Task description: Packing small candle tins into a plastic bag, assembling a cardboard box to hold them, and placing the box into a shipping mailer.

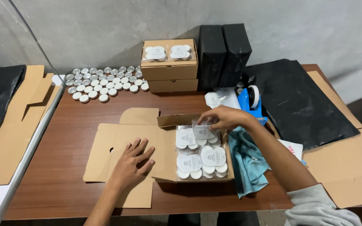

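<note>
An open brown cardboard box [164, 161] lies on the wooden table, its lid folded flat to the left. Inside are clear packs of white tealight candles [201, 161]. My right hand [223, 118] hovers over the box's far end, fingers pinched on a clear candle pack [202, 130] at the back right of the box. My left hand [133, 163] rests flat with fingers spread on the open lid flap, holding nothing.
Several loose tealights [103, 81] sit at the back left. Two stacked closed boxes [170, 69] carry candle packs on top. Black packages [223, 52], a blue tape dispenser [250, 102], a teal cloth [248, 161], black plastic sheet [298, 104] and flat cardboard [348, 167] lie to the right; more cardboard [17, 113] at left.
</note>
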